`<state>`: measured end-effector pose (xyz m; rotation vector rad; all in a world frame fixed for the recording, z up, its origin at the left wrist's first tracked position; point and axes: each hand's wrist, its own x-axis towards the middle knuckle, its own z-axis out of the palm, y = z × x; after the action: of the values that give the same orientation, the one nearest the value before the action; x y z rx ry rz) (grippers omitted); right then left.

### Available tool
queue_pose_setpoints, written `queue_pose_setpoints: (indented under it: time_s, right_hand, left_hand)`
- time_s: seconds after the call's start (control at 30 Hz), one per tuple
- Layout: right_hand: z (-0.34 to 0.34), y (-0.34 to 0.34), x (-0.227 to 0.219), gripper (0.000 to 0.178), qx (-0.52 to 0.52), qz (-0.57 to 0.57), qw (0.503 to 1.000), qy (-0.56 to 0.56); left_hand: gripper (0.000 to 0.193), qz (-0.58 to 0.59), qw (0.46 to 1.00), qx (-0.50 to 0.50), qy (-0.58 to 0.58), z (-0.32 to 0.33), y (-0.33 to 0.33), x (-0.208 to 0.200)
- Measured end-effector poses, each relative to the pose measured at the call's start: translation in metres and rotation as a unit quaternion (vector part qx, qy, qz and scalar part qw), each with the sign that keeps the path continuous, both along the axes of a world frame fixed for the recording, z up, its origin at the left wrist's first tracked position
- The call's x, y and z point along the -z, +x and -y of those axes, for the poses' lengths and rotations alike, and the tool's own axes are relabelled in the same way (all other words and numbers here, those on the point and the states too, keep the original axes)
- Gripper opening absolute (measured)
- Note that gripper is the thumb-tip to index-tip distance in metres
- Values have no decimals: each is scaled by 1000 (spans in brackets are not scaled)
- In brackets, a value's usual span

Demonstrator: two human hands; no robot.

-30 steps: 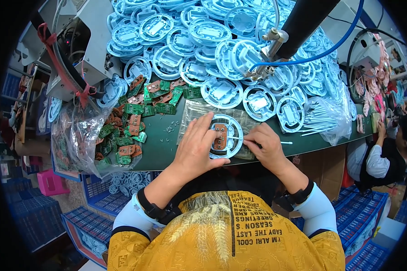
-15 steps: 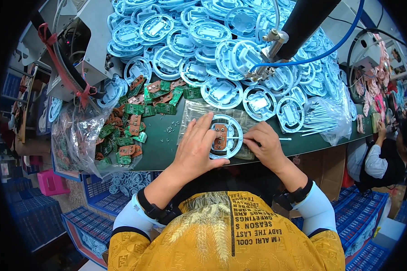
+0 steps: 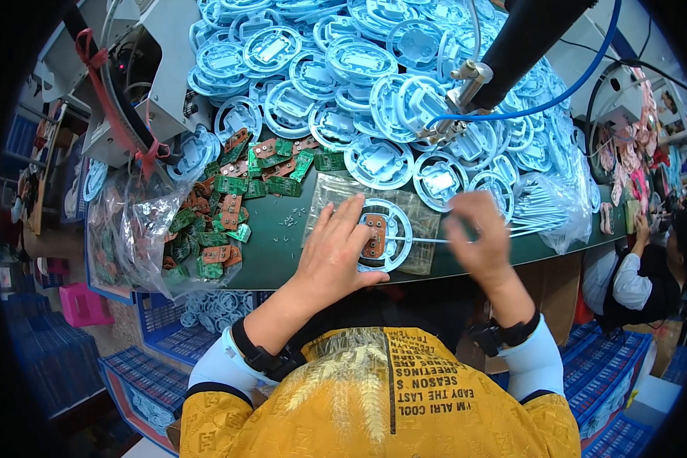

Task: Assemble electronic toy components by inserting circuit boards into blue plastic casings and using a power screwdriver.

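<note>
We have the left hand point(image 3: 330, 248) stretched across the left side of a pale-blue round frame point(image 3: 406, 250), with the fingers at its far edge and the thumb at its near edge, part-open and holding it. The frame lies on a clear plastic sheet point(image 3: 424, 265) at the near edge of the green bench point(image 3: 277, 258). Inside it we see a brown circuit board point(image 3: 374, 238), partly under our fingers. A thin white rod point(image 3: 427, 240) reaches from the frame rightward to our right hand point(image 3: 477, 238). That hand is blurred, its fingers bent; we cannot tell whether it grips the rod.

Left of us lie a heap of green and brown boards point(image 3: 230, 185) and, between it and the sheet, small screws point(image 3: 288, 220). More blue frames point(image 3: 362, 61) are piled at the far side. To the right, a bundle of rods point(image 3: 540, 208) sits in a clear bag point(image 3: 576, 225).
</note>
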<state>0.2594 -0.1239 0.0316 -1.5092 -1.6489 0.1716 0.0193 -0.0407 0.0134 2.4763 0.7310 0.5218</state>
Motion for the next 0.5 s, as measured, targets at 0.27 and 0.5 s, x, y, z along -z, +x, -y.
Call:
queue_pose_setpoints:
  time_s: [0.27, 0.5]
  right_hand:
    - [-109, 33, -99, 47, -84, -333, 931, 121]
    - [-98, -11, -163, 43, -99, -240, 958, 122]
  left_hand:
    - [68, 8, 1000, 1, 3, 2, -2, 0]
    - [66, 15, 1000, -4, 7, 3, -6, 4]
